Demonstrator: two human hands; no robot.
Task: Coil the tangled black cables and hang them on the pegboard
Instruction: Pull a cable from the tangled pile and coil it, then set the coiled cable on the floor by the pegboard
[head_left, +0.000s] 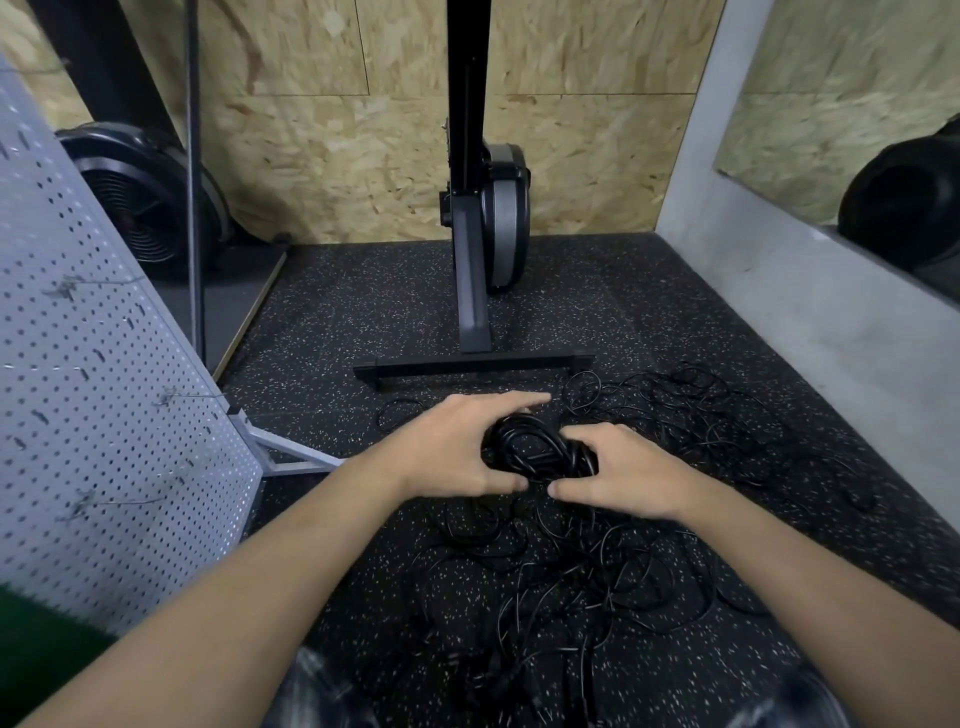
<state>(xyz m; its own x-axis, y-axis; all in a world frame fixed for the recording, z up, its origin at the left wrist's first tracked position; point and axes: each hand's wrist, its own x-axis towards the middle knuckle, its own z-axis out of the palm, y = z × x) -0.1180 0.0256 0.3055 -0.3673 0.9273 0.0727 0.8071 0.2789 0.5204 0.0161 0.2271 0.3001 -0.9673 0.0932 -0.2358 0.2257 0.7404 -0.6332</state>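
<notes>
Two bare forearms reach forward from my viewpoint over a black rubber floor (649, 312) flecked with pale specks. Nearest to me, loose cables (587, 577) lie on it in a thin, round-sectioned black tangle of overlapping loops that spreads to the right. Just beyond, both hands meet at a coiled bundle (540, 452), a thick, glossy knot of wound cable held above the tangle. Left hand (457, 452): the grip is narrow, with the thumb beneath the bundle and the fingers laid over its far side. Right hand (623, 473): the grip is wrapped round the bundle's right end. At left stands the pegboard (104, 389), a grey perforated metal sheet on a tube frame, carrying thin wire hooks (182, 396). Farther off, a black exercise machine (475, 291) rises from a flat crossbar foot. Behind it is a wall (337, 156) of chipboard panels, with a round black fan (140, 208) at far left.
</notes>
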